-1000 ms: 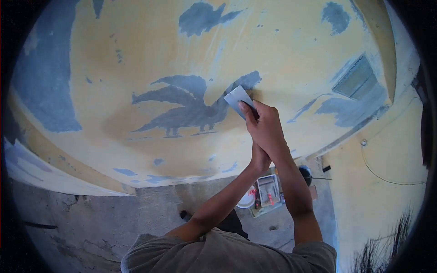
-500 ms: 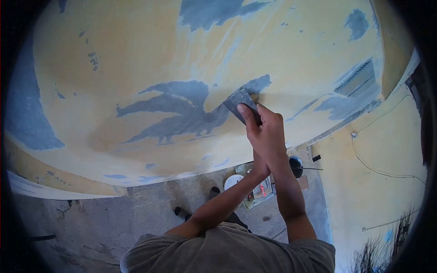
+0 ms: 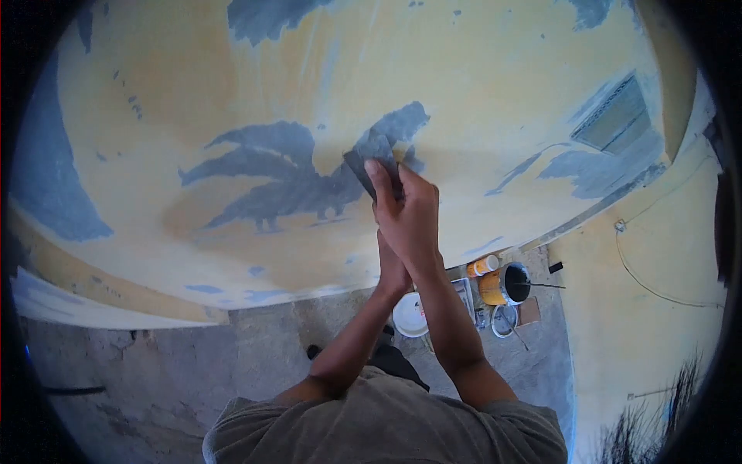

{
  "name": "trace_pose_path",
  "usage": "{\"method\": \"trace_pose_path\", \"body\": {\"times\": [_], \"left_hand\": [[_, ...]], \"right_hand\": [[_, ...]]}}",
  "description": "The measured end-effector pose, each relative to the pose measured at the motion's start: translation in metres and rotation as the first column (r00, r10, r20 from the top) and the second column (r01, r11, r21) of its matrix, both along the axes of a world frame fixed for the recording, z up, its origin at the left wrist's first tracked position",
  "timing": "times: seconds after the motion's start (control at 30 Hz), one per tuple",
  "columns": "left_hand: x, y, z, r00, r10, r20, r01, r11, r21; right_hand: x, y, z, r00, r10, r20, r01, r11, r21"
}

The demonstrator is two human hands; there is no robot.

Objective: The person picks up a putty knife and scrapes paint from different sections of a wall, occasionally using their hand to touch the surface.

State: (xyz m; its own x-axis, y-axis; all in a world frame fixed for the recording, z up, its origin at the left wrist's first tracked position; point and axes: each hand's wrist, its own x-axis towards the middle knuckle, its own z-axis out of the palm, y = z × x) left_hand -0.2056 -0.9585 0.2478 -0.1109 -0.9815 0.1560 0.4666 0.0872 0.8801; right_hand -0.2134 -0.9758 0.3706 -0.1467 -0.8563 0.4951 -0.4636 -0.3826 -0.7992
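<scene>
My right hand (image 3: 410, 209) is closed around a dark, flat, rectangular piece (image 3: 361, 172), thumb on its near face. It cannot be made out whether this is a scraper or folded sandpaper. The piece lies at a yellow wall (image 3: 255, 85), over a grey bird-shaped patch (image 3: 270, 189) with ragged edges. My left hand (image 3: 392, 267) is behind the right wrist. Its fingers are hidden, so what it holds or touches does not show.
On the concrete floor (image 3: 263, 348) below stand a white round lid or bucket (image 3: 410, 315), a yellow bucket (image 3: 492, 288) with dark contents, a small orange-and-white tub (image 3: 483, 266) and a pan (image 3: 504, 320). A vent-like panel (image 3: 614, 120) is set in the wall at right.
Both hands and the flat piece have shifted left in the view, which has shifted too. More of the grey patch's upper right end shows above the piece, and more containers are visible below.
</scene>
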Motion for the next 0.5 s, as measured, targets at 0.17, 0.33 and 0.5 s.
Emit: {"method": "trace_pose_path", "body": {"times": [0.17,0.33,0.5], "left_hand": [[0.007,0.004,0.012,0.994,0.101,0.030,-0.099,0.993,-0.056],[0.038,0.017,0.041,0.963,0.203,-0.179,-0.186,0.977,0.103],[0.064,0.023,0.033,0.982,0.157,-0.106,-0.138,0.977,0.165]], "right_hand": [[0.000,-0.002,-0.001,0.994,0.070,0.078,-0.070,0.997,0.007],[0.010,0.007,-0.003,0.946,0.164,0.278,-0.186,0.981,0.056],[0.016,0.008,-0.020,0.859,0.204,0.470,-0.276,0.957,0.088]]}}
